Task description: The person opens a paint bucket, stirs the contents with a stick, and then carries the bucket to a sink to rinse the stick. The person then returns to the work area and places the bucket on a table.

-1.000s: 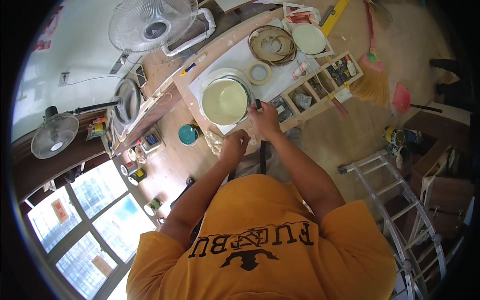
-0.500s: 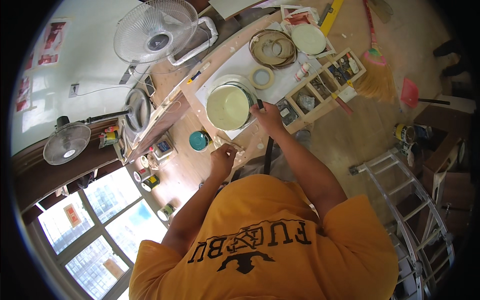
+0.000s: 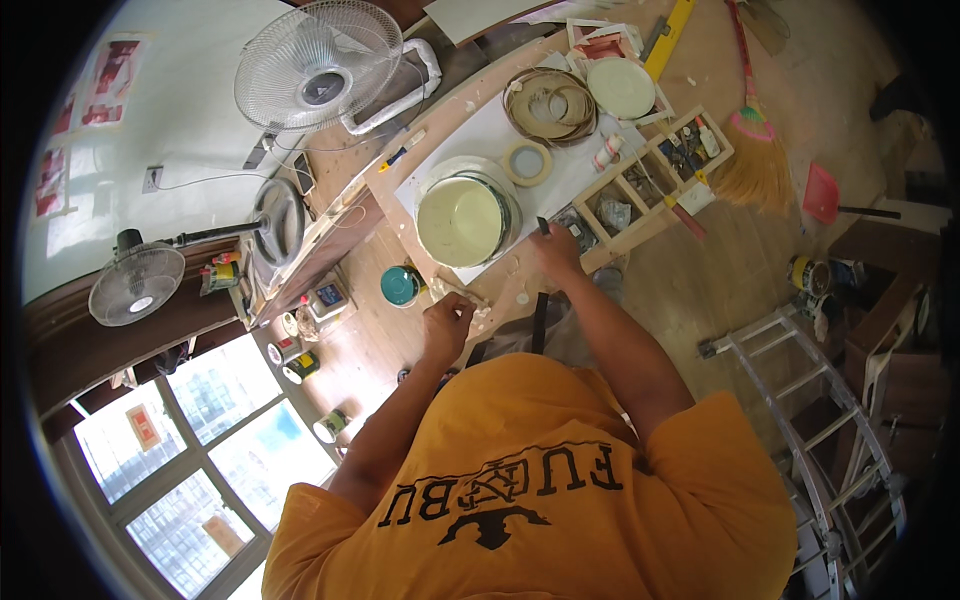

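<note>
My right hand [image 3: 556,249] is closed round a small dark-handled tool [image 3: 544,226], just right of a round bucket of pale cream paint [image 3: 460,215] on the workbench. My left hand [image 3: 449,319] is bent in a pinch below the bucket, beside a crumpled pale cloth [image 3: 470,300]; what its fingers hold is too small to make out. A roll of masking tape [image 3: 545,163], coiled brown strips [image 3: 524,98] and a cream lid [image 3: 620,88] lie behind the bucket. A wooden divided box [image 3: 665,165] with tools and small items sits at the right of the bench.
Two fans [image 3: 315,60] [image 3: 136,285] stand left. A teal paint can [image 3: 398,286] and other cans are low at the left, near bright windows. A broom [image 3: 755,160], red dustpan [image 3: 820,190] and aluminium ladder [image 3: 820,420] are right, with a person's dark limb [image 3: 895,97] at the edge.
My right hand with the tool has moved off the bucket's rim toward the right and down. My left hand has shifted down and left from where it was a second ago.
</note>
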A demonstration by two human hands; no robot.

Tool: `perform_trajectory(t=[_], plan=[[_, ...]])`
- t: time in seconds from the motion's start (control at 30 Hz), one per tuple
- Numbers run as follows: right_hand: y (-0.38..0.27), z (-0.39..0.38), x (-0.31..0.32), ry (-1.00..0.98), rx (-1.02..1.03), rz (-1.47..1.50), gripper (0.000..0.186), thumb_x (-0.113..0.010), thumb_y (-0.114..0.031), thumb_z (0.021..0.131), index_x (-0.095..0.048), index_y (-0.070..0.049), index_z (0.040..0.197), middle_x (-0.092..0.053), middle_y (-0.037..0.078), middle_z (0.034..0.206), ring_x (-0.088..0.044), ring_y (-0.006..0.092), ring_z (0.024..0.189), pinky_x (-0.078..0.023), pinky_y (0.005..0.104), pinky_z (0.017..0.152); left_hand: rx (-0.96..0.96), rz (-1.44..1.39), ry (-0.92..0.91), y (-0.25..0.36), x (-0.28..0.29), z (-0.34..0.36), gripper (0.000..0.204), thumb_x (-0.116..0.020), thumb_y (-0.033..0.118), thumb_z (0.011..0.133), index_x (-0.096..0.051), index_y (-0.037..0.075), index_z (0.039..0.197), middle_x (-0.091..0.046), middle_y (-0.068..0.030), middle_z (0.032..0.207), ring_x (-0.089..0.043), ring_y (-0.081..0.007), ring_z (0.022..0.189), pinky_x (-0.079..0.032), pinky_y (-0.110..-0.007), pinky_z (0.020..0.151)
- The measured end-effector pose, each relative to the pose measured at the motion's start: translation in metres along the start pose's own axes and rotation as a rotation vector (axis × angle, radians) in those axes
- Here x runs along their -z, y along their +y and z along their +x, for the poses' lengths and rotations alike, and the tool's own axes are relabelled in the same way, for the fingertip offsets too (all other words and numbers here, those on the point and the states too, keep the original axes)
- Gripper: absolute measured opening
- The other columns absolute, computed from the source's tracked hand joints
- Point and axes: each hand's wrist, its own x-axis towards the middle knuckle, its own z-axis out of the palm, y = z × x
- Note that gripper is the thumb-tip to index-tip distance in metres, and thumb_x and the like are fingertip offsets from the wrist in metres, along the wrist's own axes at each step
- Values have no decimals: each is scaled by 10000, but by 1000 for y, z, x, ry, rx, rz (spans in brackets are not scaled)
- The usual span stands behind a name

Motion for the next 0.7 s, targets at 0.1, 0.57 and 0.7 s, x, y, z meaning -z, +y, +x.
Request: perform_trajectory(t=[0.1, 0.57, 0.7], plan=[[17, -12, 11, -14, 110, 99, 257, -703, -259, 873, -681, -4, 889, -696, 200, 837, -677, 390, 837, -522, 427, 754, 15, -3, 6, -3, 1, 0, 102, -719, 103, 869, -700, 3, 862, -725, -140, 770, -680, -229, 616, -527, -343, 599], [18, 36, -54, -103, 240, 206, 267, -746, -288, 802, -713, -24, 820, -682, 81, 693, -603, 152, 648, -509, 372, 643, -23, -99, 36, -54, -5, 12, 195, -775, 103, 825, -639, -34, 799, -641, -124, 702, -587, -211, 661, -479, -385, 650], [-43, 24, -34, -67, 295, 112, 320, -679, -273, 842, -662, 34, 930, -666, 296, 859, -678, 445, 859, -530, 486, 757, -117, 44, 107, -34, -7, 8, 128, -705, 67, 787, -638, -17, 719, -604, -148, 613, -545, -204, 564, -433, -373, 558]])
